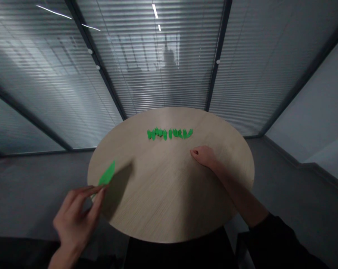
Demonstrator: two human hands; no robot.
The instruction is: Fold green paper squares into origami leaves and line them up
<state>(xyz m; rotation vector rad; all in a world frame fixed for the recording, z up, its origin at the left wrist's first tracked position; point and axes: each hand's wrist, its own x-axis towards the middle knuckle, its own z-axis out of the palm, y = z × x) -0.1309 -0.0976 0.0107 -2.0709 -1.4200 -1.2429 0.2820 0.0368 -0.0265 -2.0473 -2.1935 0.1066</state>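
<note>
Between the thumb and fingers of my left hand (pixel 79 211) is a flat green leaf-shaped piece (pixel 107 173), held up over the left edge of the table with its tip pointing away from me. My right hand (pixel 204 155) rests on the tabletop with its fingers curled closed; whether anything is inside them is hidden. Just beyond that hand lies a row of small green leaf-like pieces (pixel 170 133), several of them side by side and partly touching.
A round light-wood table (pixel 157 194) stands before me. Behind it are glass panels with horizontal blinds (pixel 169 86) and dark frames. A pale wall (pixel 306 112) rises at the right, above grey floor (pixel 40 186).
</note>
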